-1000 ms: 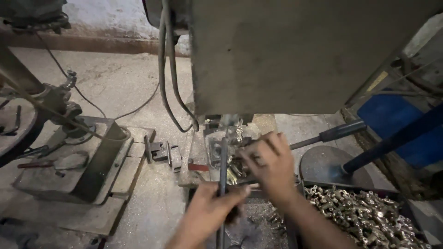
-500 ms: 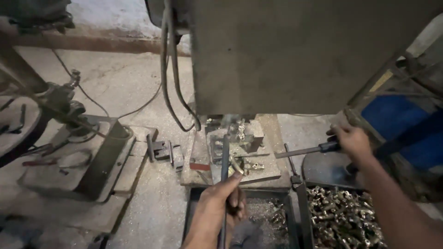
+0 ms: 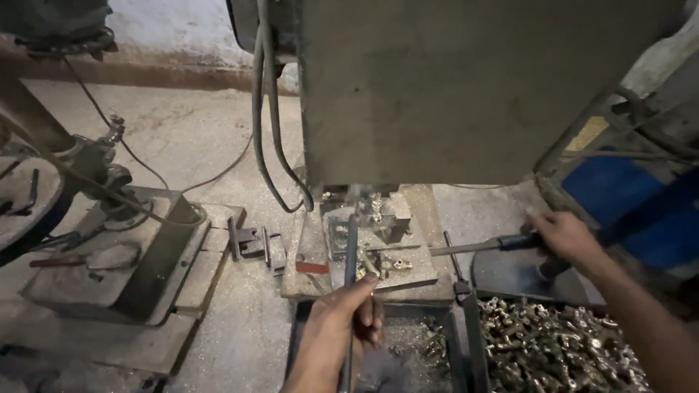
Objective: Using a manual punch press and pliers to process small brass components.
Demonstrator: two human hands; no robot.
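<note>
Left hand [image 3: 342, 320] at bottom centre closed around a thin metal rod [image 3: 351, 247], right hand [image 3: 564, 236] at right gripping the dark lever handle [image 3: 520, 241], brass fittings [image 3: 561, 346] heaped lower right.

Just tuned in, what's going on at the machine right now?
A person is working at a small press or drill-type machine. The left hand holds a thin metal rod that reaches up to the work block under the machine. The right hand grips the dark handle of a long lever running in from the right. A tray of shiny metal fittings sits at lower right.
</note>
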